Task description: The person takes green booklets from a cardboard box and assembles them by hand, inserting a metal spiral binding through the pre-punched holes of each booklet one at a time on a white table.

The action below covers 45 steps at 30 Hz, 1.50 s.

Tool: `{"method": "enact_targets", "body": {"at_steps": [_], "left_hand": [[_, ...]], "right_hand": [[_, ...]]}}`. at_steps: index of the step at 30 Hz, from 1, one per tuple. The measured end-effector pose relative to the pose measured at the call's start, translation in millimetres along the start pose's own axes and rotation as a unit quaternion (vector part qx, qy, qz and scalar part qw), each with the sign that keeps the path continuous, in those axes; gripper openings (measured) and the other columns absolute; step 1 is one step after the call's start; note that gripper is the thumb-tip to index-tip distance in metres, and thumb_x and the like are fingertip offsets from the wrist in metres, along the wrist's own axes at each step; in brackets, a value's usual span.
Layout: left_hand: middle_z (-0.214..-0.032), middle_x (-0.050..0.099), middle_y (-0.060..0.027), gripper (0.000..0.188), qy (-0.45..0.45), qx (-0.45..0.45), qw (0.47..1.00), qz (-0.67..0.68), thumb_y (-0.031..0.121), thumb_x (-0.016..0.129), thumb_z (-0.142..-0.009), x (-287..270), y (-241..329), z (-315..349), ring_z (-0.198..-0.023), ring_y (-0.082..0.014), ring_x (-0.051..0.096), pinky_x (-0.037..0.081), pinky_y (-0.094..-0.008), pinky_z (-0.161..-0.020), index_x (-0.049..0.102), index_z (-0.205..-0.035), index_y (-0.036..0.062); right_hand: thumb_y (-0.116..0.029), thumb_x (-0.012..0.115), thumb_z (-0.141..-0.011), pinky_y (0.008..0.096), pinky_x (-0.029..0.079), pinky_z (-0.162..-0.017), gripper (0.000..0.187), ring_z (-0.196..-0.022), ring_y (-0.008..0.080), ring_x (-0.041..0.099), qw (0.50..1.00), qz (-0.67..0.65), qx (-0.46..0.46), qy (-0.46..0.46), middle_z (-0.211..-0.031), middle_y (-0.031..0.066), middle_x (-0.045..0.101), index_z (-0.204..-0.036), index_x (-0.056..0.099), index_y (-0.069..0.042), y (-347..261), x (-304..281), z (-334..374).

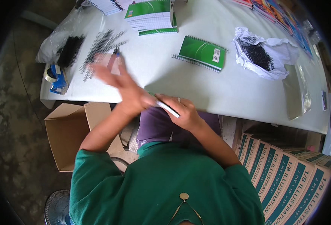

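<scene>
My right hand (184,112) grips a small, thin notebook (168,108) at the table's near edge; its white page edge and a bit of green show. My left hand (127,88) is smeared by motion, its fingers spread apart and its thumb side close to the notebook; whether they touch I cannot tell. Just beyond its fingers lie a hand tool with a dark tip (116,50), partly hidden, and several loose spiral binding coils (102,45). Farther right, small green notebooks (199,52) lie together, with coils along their edges.
A stack of green notebooks (150,18) stands at the back. Left are black coils (68,52) and a blue tape dispenser (59,80). Crumpled white wrapping (244,56) holds black coils at right. Below the table are an open cardboard box (68,135) and several packed boxes (285,172).
</scene>
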<state>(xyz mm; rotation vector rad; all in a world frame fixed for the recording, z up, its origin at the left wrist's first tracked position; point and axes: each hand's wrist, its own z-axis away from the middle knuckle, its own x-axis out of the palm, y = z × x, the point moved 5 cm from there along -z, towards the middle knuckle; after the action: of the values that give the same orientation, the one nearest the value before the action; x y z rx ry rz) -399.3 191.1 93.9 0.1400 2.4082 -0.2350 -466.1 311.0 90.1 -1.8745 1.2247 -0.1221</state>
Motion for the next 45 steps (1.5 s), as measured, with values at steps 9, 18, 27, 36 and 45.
{"method": "enact_targets", "body": {"at_steps": [9,18,27,36,45], "left_hand": [[-0.143,-0.001,-0.0349,0.116,-0.005,0.015,1.0,0.0,0.079,0.029,-0.074,-7.0,-0.3,-38.0,-0.13,-0.0544,-0.003,-0.009,-0.063,-0.1,0.001,-0.137,-0.0144],[-0.121,0.048,-0.0217,0.055,-0.206,-0.262,0.928,0.169,0.024,0.055,-0.087,1.0,-28.2,-92.5,-0.106,-0.0408,0.048,0.038,-0.0442,-0.09,0.035,-0.134,0.0032],[-0.084,0.063,-0.0124,0.019,-0.016,-0.152,0.986,0.068,0.017,0.061,-0.083,1.5,-52.3,-136.2,-0.074,-0.0293,0.06,0.045,-0.0358,-0.065,0.063,-0.098,0.0053],[-0.09,0.055,-0.0104,0.048,0.018,-0.047,0.993,0.108,0.059,0.057,-0.076,-1.6,-15.2,-97.1,-0.086,-0.0288,0.051,0.036,-0.042,-0.079,0.057,-0.083,0.0113],[-0.139,0.014,-0.0359,0.113,-0.065,0.093,0.993,0.026,0.084,0.027,-0.07,22.1,14.7,-1.9,-0.129,-0.0529,0.008,-0.004,-0.0669,-0.098,0.032,-0.129,-0.0119]], "right_hand": [[-0.001,0.063,-0.074,0.0377,0.051,-0.068,0.04,-0.08,0.0303,0.064,0.998,-0.038,0.046,0.012,-0.096,0.014,0.064,-0.113,0.057,-0.006,-1.8,0.6,-6.7],[-0.005,0.059,-0.077,0.0367,0.053,-0.075,0.02,-0.083,0.028,0.065,0.992,0.081,-0.095,-0.029,-0.093,0.0144,0.065,-0.096,0.06,-0.002,-8.1,-11.9,-23.7],[0.0,0.061,-0.073,0.037,0.052,-0.07,0.023,-0.078,0.0238,0.066,1.0,-0.01,0.0,-0.015,-0.087,0.0144,0.064,-0.096,0.059,0.0,-8.2,-1.2,-31.0],[0.002,0.058,-0.08,0.0316,0.05,-0.076,0.026,-0.088,0.0286,0.064,0.976,-0.176,0.131,0.009,-0.096,0.017,0.065,-0.105,0.061,-0.002,24.8,-20.4,-25.5],[0.001,0.06,-0.074,0.0375,0.049,-0.079,0.043,-0.095,0.0343,0.061,0.98,-0.146,0.128,-0.04,-0.107,0.0183,0.062,-0.117,0.056,-0.004,17.3,-17.3,-24.9]]}}
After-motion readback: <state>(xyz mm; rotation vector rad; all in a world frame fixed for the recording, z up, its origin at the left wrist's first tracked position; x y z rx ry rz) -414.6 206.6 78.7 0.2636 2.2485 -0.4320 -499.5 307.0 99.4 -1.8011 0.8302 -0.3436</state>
